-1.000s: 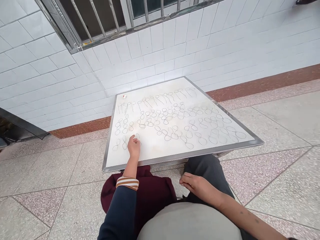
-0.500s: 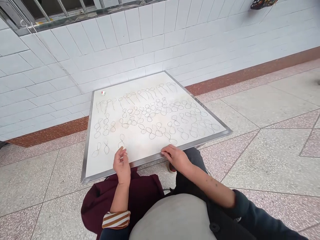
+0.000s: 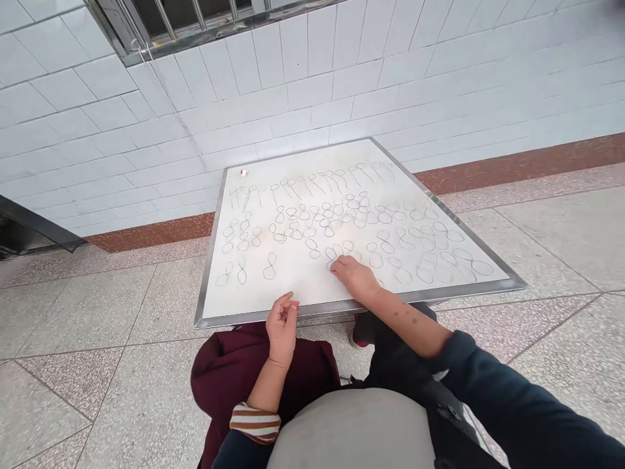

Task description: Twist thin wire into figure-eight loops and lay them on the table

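Observation:
A white board [image 3: 273, 296] with a metal rim carries rows of thin dark loops, many shaped like a figure eight [image 3: 269, 266]. My right hand [image 3: 355, 277] reaches over the front part of the board, its fingertips down on a loop right of the middle; whether they pinch it is too small to tell. Near the front rim, left of it, my left hand [image 3: 282, 326] is raised with fingers curled and thumb near the fingertips. Anything between those fingers is too small to make out. Along the back lie loops with long tails [image 3: 310, 187].
A small red and white item [image 3: 243, 174] sits at the board's back left corner. Behind the board stands a white tiled wall [image 3: 312, 85] with a barred window [image 3: 195, 16]. Dark red cloth [image 3: 229, 371] lies below the front edge.
The view has shifted, so the board appears further right. My right hand has moved from the front rim inward onto the loops. My left hand has come slightly nearer to it, away from the left figure eight.

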`<state>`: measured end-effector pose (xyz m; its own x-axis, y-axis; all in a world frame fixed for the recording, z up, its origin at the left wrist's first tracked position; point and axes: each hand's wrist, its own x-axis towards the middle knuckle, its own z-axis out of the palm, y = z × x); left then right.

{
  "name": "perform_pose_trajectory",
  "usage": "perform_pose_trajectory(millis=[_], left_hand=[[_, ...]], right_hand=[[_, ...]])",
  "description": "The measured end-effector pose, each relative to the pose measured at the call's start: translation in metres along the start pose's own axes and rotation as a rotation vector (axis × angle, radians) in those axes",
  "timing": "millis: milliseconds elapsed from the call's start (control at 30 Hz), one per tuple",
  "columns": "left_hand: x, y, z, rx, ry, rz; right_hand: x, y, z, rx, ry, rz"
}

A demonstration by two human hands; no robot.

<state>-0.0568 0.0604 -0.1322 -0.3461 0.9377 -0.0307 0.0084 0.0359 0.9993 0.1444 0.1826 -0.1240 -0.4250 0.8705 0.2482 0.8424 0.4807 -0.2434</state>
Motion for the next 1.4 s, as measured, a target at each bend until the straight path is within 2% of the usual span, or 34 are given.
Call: perform_pose_trajectory(millis=[67, 133, 267, 367, 433, 533, 600, 700, 800, 933, 1033, 1133, 1267, 1400], left_hand=[[-0.004, 0.007, 0.005, -0.071, -0.011, -0.054], [-0.007, 0.018, 0.011, -0.149, -0.047, -0.114], [-0.018, 0.05, 0.02, -0.291, -0.175, -0.22], [-0.031, 0.073, 0.02, -0.446, -0.246, -0.309], [-0.041, 0.085, 0.017, -0.458, -0.257, -0.29], [-0.056, 0.094, 0.011, -0.332, -0.323, -0.183], [-0.064, 0.097, 0.008, -0.273, -0.372, -0.157], [-0.073, 0.101, 0.006, -0.254, -0.364, -0.176], [-0.079, 0.106, 0.007, -0.287, -0.407, -0.249], [-0.085, 0.116, 0.007, -0.412, -0.485, -0.358], [-0.089, 0.12, 0.004, -0.456, -0.516, -0.4], [-0.091, 0.121, 0.001, -0.394, -0.475, -0.334], [-0.091, 0.122, -0.003, -0.255, -0.352, -0.171], [-0.092, 0.125, -0.004, -0.151, -0.313, -0.063]], right_hand=[[-0.009, -0.008, -0.012, -0.011, 0.041, -0.021], [-0.023, -0.021, -0.028, -0.014, 0.14, -0.066], [-0.06, -0.055, -0.058, 0.074, 0.351, -0.305], [-0.08, -0.073, -0.073, 0.177, 0.377, -0.455], [-0.087, -0.08, -0.079, 0.264, 0.388, -0.422], [-0.09, -0.087, -0.085, 0.456, 0.409, -0.207], [-0.09, -0.091, -0.089, 0.598, 0.38, -0.081], [-0.089, -0.096, -0.092, 0.773, 0.309, 0.049], [-0.09, -0.101, -0.093, 0.872, 0.304, 0.112], [-0.094, -0.103, -0.093, 0.944, 0.355, 0.14], [-0.098, -0.105, -0.094, 1.069, 0.32, 0.143], [-0.1, -0.105, -0.098, 1.163, 0.285, 0.082], [-0.102, -0.1, -0.1, 1.125, 0.265, -0.071], [-0.105, -0.096, -0.102, 1.093, 0.209, -0.2]])
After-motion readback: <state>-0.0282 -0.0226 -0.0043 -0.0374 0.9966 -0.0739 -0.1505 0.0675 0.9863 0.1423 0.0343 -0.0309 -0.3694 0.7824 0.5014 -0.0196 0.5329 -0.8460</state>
